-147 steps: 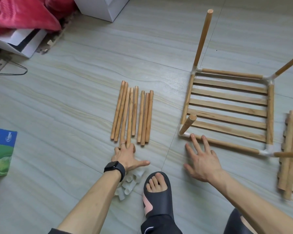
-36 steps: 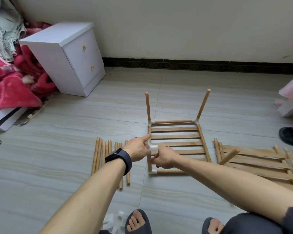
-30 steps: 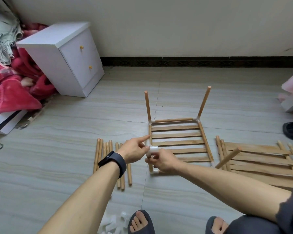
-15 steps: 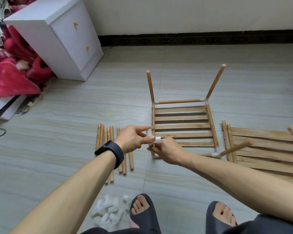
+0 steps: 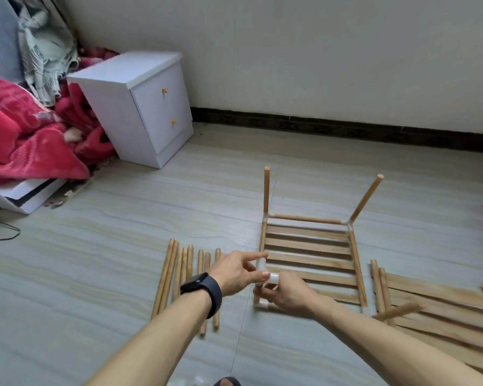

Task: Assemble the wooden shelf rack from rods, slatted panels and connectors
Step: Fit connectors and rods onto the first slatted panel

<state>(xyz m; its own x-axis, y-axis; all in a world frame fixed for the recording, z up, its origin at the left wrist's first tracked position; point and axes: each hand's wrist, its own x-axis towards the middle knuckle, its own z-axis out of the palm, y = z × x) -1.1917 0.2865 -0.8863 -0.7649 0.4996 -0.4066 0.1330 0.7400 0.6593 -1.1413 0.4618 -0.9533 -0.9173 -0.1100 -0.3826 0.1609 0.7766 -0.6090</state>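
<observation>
1. Grip: left hand (image 5: pixel 234 271) pinches a small white plastic connector (image 5: pixel 272 277); right hand (image 5: pixel 287 295) curls round it from below.
2. It sits above the 7 o'clock corner of the slatted wooden frame (image 5: pixel 310 260).
3. Loose round wooden rods (image 5: pixel 166 274) lie at 9 o'clock, stacked slatted wooden panels (image 5: pixel 444 299) at 3.
4. Farthest, at 11 o'clock, stands a white two-drawer cabinet (image 5: pixel 156 107).

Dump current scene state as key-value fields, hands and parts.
left hand: pinches white connector, index finger extended
right hand: fingers curled at the same connector, from below
frame: slatted panel on floor, two far corner rods stand up
loose rods: on floor, left of frame
spare panels: stacked, right of frame
</observation>
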